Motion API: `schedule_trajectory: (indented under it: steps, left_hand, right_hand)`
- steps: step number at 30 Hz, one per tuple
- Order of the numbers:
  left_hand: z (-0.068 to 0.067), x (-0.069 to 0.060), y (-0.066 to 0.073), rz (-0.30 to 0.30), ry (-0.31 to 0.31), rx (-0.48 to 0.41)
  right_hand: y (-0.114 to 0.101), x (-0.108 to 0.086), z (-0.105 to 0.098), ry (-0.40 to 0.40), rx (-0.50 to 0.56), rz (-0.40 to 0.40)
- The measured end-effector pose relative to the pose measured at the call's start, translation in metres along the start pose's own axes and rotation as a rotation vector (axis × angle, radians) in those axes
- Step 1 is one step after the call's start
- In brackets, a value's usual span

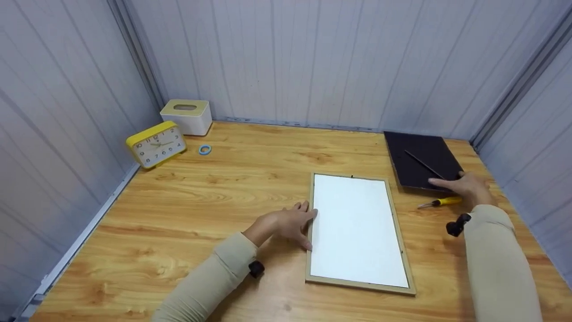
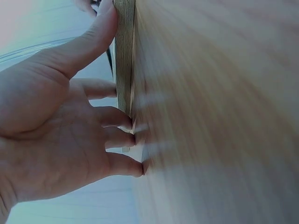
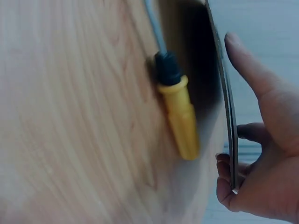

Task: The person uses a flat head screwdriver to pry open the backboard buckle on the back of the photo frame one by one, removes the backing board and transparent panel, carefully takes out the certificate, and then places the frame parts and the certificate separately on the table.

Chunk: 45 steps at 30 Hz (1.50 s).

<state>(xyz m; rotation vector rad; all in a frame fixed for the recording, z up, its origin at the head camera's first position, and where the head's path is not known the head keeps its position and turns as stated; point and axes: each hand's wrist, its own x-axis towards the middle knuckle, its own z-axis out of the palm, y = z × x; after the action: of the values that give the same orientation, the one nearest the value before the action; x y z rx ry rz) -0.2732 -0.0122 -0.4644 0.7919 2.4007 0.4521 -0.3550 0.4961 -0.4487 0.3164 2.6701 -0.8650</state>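
A wooden frame (image 1: 360,286) with a white panel (image 1: 357,228) inside lies flat on the table. Along its left side rests my left hand (image 1: 292,223), thumb and fingers spread against the edge; in the left wrist view this hand (image 2: 60,126) touches the frame's side (image 2: 124,56) and the tabletop. At the right, my right hand (image 1: 473,188) grips the near right corner of a black board (image 1: 420,156), on which a thin dark rod lies. The right wrist view shows the hand (image 3: 271,140) with fingers curled round the board's edge (image 3: 226,102), its thumb off the surface.
A yellow-handled tool (image 1: 448,201) lies just in front of the black board. At the back left stand a yellow clock (image 1: 158,145) and a white tissue box (image 1: 192,123), with a blue ring (image 1: 204,150) beside them. Panelled walls enclose the table's back and sides.
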Motion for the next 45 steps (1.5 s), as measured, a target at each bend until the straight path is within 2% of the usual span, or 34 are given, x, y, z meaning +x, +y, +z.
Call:
schedule_trajectory:
  steps: [6, 13, 17, 24, 33, 45]
  left_hand:
    - [-0.003, 0.002, 0.006, 0.015, -0.01, 0.009]
    - [-0.005, 0.001, 0.004, 0.02, -0.019, -0.01]
    - [-0.004, 0.002, 0.003, 0.019, -0.017, -0.009]
    - [-0.002, 0.001, 0.004, 0.018, -0.005, -0.003]
    - [-0.001, -0.002, 0.002, 0.008, 0.0, -0.006]
    - [-0.003, -0.001, -0.002, 0.019, 0.008, -0.033]
  right_hand:
    - [0.018, 0.002, 0.0, -0.027, -0.042, -0.012]
    - [0.022, 0.003, 0.009, 0.026, -0.058, -0.04]
    - [0.024, 0.003, 0.013, 0.061, -0.113, -0.037]
    - [0.024, 0.001, 0.014, 0.069, -0.204, -0.1]
    - [0.022, -0.012, 0.013, 0.04, -0.148, -0.093]
    - [0.025, -0.011, 0.017, 0.018, -0.082, -0.07]
